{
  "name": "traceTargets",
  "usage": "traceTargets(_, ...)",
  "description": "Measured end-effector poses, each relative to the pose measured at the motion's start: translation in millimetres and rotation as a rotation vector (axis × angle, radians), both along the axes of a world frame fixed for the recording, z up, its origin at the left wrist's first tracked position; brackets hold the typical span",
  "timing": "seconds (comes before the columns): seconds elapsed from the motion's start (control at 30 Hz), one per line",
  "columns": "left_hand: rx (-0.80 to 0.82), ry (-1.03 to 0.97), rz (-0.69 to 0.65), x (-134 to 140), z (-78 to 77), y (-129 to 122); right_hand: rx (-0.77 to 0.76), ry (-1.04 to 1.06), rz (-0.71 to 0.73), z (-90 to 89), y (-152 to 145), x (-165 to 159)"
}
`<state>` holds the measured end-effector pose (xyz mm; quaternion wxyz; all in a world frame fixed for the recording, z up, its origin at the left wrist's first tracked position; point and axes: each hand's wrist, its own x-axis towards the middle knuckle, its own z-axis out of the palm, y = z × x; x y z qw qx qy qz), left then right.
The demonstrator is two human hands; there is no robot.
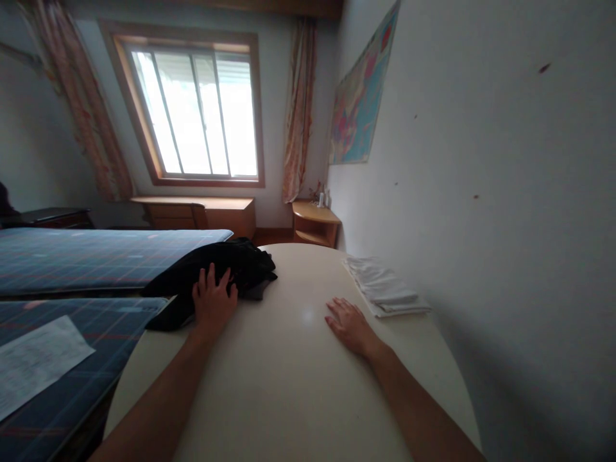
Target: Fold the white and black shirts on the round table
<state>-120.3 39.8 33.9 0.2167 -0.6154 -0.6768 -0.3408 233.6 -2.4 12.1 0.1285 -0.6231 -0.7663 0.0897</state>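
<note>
Left hand [215,300]: I rest it spread, ungripping, on black cloth [250,260], table [293,378] 10 o'clock | right hand [349,325]: loosely open, empty | white cloth [385,287]: 2 o'clock

Black cloth [248,266], white cloth [385,287], blue plaid mattress [106,260]

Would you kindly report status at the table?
Left hand over black cloth, open. Right hand over table, open. Black cloth bunched. Folded white cloth beside right hand.
</note>
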Motion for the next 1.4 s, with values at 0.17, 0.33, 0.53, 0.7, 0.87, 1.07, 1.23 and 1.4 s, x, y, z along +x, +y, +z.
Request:
traceTargets(0.17, 0.068, -0.033, -0.109, -1.5, -6.3, 12.5, -0.001, 0.023, 0.026, -2.2, 2.0, 2.8)
traceTargets(0.33, 0.223, -0.036, -0.398, 12.7, 10.7, 0.1, 0.033, 0.043, 0.042, -4.5, 3.4, 3.3)
traceTargets(0.53, 0.188, 0.212, -0.831, 78.4, 24.6, -52.6, 0.283, 0.285, 0.207, 12.4, -5.6, 3.5)
traceTargets(0.7, -0.159, 0.391, -0.963, 106.9, 15.9, -73.1, 0.252, 0.343, 0.395, 32.1, -17.1, 0.8)
traceTargets(0.87, -0.206, 0.191, -0.611, 90.7, 6.0, -58.4, 0.15, 0.483, 0.198, 35.6, -15.5, -0.6)
traceTargets(1.07, -0.447, 0.012, -0.622, 87.7, 6.4, -53.8, 0.368, 0.641, -0.097, 36.8, -7.7, 11.4)
traceTargets(1.23, -0.565, -0.181, -0.844, 109.8, 18.7, -76.2, 0.374, 0.809, -0.175, 34.0, -5.4, 17.8)
traceTargets(1.4, -0.759, -0.484, -1.189, 126.0, 27.0, -99.6, 0.363, 0.815, -0.122, 34.3, -7.1, 16.6)
